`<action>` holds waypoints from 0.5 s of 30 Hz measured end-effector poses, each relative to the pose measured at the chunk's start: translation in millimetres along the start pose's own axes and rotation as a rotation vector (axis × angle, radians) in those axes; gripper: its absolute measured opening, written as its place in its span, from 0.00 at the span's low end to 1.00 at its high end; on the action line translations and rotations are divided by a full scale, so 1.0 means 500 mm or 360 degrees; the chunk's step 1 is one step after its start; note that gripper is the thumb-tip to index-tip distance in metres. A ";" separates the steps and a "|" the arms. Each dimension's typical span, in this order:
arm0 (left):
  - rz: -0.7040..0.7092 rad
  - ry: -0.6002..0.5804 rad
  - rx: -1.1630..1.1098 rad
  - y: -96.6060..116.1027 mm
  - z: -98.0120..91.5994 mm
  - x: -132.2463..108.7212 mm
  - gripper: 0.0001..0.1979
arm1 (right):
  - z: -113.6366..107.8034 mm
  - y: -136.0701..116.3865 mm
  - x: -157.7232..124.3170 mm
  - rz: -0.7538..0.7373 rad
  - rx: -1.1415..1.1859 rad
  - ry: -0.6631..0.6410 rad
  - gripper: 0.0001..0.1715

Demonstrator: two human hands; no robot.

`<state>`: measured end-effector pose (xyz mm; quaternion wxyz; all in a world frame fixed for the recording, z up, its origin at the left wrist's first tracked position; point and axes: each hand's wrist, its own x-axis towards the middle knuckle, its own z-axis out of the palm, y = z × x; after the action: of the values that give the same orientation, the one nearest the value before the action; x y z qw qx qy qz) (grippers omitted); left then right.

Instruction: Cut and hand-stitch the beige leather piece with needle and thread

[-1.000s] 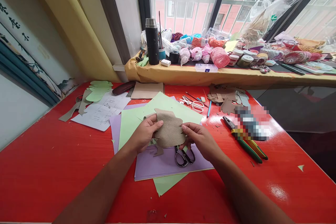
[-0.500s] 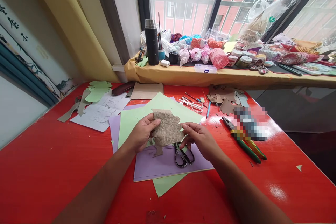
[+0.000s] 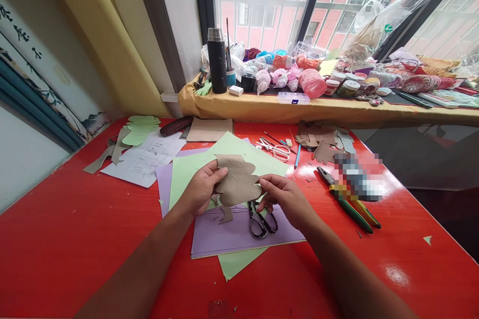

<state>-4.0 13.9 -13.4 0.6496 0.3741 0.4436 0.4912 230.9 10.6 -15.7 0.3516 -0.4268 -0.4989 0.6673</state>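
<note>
Handwriting on a white paper sheet (image 3: 144,164) is too small to read. Above green paper (image 3: 184,174) and purple paper (image 3: 224,241), a person's left hand (image 3: 202,189) pinches a beige, pebble-grained, leather-like piece (image 3: 237,179), its right edge scalloped; the right hand (image 3: 282,194) is half curled beside that edge, grip unclear. Dark-handled scissors (image 3: 251,213) lie just below, loops toward the viewer

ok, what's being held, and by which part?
A textured beige piece, pinched at its left edge by the left hand; the right hand is at its right edge, grip unclear.
</note>
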 end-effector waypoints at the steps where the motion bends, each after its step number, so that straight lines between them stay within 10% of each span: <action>1: -0.0001 -0.0008 -0.0007 0.001 0.001 0.000 0.27 | 0.000 0.000 0.000 -0.0002 0.0000 0.0002 0.25; 15: 0.0049 -0.0015 -0.0062 0.004 0.001 -0.002 0.26 | 0.002 0.005 0.003 -0.0002 -0.0001 0.0044 0.26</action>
<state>-4.3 13.4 -11.2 0.6512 0.3706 0.4249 0.5080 229.3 11.1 -18.5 0.3587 -0.4358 -0.4946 0.6609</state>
